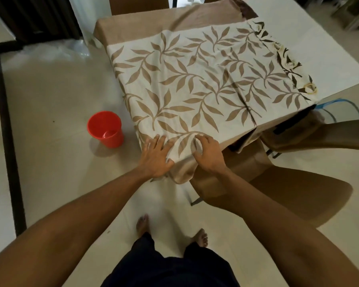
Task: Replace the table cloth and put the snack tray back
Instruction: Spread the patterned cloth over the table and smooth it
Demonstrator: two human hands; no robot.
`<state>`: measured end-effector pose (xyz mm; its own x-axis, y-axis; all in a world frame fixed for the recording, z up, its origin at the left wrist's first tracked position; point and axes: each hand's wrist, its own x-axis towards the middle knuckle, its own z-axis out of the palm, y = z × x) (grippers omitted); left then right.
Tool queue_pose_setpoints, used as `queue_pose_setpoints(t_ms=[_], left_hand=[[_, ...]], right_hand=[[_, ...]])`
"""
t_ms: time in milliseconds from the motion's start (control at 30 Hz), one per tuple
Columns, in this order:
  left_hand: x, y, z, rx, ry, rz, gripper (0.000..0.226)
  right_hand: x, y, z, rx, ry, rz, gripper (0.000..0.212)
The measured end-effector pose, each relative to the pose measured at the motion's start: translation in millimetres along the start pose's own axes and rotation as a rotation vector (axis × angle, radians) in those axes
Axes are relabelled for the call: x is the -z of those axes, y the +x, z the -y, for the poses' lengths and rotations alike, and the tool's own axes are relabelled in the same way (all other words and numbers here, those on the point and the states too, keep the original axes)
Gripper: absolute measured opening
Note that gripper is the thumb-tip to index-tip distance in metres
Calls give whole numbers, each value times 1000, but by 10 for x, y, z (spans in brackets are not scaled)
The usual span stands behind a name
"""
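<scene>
A cream table cloth (195, 79) with a tan leaf print and a plain tan border lies spread over the left part of the table. Its near corner hangs over the table's edge. My left hand (157, 156) lies flat on that corner, fingers spread and straight. My right hand (208, 155) sits just to the right of it, its fingers curled and bunching a fold of the cloth. The cloth's right edge is rumpled and shows dark leaf print. No snack tray is in view.
White table surface (311, 44) shows bare to the right of the cloth. A red plastic bin (105, 129) stands on the floor left of the table. Brown chairs (278, 183) stand at the near right, and a blue cable (340, 106) loops beyond them. My bare feet are below.
</scene>
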<state>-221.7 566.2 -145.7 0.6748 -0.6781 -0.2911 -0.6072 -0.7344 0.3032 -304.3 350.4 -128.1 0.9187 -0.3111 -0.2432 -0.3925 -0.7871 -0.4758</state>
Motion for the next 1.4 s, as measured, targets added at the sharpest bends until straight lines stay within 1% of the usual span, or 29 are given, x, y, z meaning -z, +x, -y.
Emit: queue_pose_setpoints(t_ms=[67, 100, 167, 200, 233, 300, 333, 400, 433, 500, 533, 600, 633, 700, 800, 933, 1033, 1100, 1167, 1233, 1400], left_hand=[[25, -3, -51, 79, -48, -23, 78], [25, 13, -99, 130, -46, -5, 82], [10, 55, -157, 212, -42, 6, 86], [-8, 77, -184, 244, -45, -5, 84], [-13, 92, -173, 273, -39, -14, 79], [-6, 148, -207, 334, 48, -48, 67], [13, 162, -201, 372, 100, -76, 56], [48, 169, -242, 484, 177, -153, 24], [36, 212, -302, 547, 207, -191, 16], [66, 187, -381, 653, 226, -246, 18], [21, 263, -529, 662, 218, -292, 19], [-32, 382, -834, 596, 138, -372, 23], [-73, 457, -1032, 531, 102, -374, 28], [-170, 651, -1460, 450, 31, -314, 41], [-268, 997, -2001, 436, -37, -210, 57], [-230, 1596, -2469, 393, -101, -231, 62], [-166, 2080, -2659, 427, -183, -206, 64], [-230, 2345, -2686, 506, -230, -181, 66], [-329, 2422, -2715, 562, -187, -175, 69], [-391, 2438, -2739, 574, -142, -199, 71], [-420, 2449, -2748, 592, -102, -194, 73]], right_hand=[[48, 34, -166, 48, -137, 29, 56], [89, 51, -262, 76, -188, 49, 56], [191, 105, -397, 119, -219, 83, 56], [252, 130, -437, 148, -214, 108, 56], [296, 156, -444, 184, -198, 144, 57], [414, 193, -528, 258, -152, 245, 57], [457, 199, -565, 305, -145, 289, 56], [573, 225, -702, 406, -153, 367, 55], [656, 234, -840, 440, -143, 374, 54], [759, 230, -993, 481, -100, 336, 55], [858, 220, -1193, 490, -61, 288, 55], [1027, 241, -1482, 486, -16, 175, 53], [1115, 260, -1625, 458, -10, 137, 53], [1310, 357, -1913, 377, -19, 112, 53], [1544, 602, -2314, 324, -108, 54, 54], [1738, 1084, -2642, 288, -198, 0, 54], [1838, 1365, -2843, 234, -272, 1, 56], [1888, 1514, -3104, 211, -314, 22, 56], [2027, 1580, -3430, 173, -295, 10, 57], [2251, 1689, -3716, 134, -269, 21, 58], [2587, 1962, -4025, 129, -322, 130, 65]])
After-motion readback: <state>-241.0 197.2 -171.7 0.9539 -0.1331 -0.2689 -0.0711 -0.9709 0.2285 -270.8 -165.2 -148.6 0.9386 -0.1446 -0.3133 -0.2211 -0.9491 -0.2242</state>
